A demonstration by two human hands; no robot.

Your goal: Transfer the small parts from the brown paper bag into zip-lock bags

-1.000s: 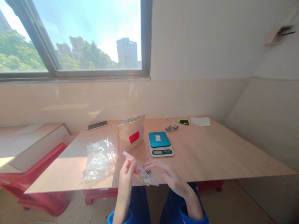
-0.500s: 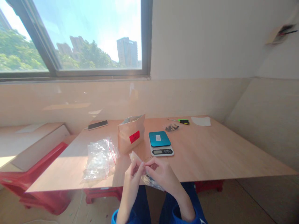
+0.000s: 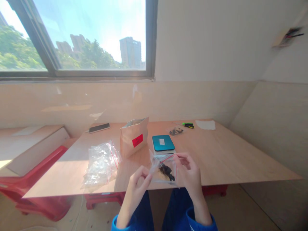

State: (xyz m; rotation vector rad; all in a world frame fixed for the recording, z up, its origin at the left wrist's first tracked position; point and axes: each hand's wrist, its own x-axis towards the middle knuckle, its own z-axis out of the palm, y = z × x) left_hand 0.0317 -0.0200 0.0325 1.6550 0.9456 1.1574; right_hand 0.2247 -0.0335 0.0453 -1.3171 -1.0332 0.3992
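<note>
My right hand pinches the top edge of a small clear zip bag with a red seal line, holding it upright over the table's near edge. Small black parts lie in the bottom of the bag. My left hand is just left of the bag, fingers curled with thumb and forefinger close together; it sits at the bag's lower left corner, and I cannot tell whether it touches. Behind the bag stands a small digital scale with a teal top.
A wooden table carries a pile of empty clear zip bags, a tan paper pouch with a red label, a phone, a bag of black parts, green-handled screwdrivers and a white sheet. Red furniture stands at left.
The small bag went from being held low between both hands to being lifted upright by my right hand, moved rightward. My left hand has slid off to the bag's lower left.
</note>
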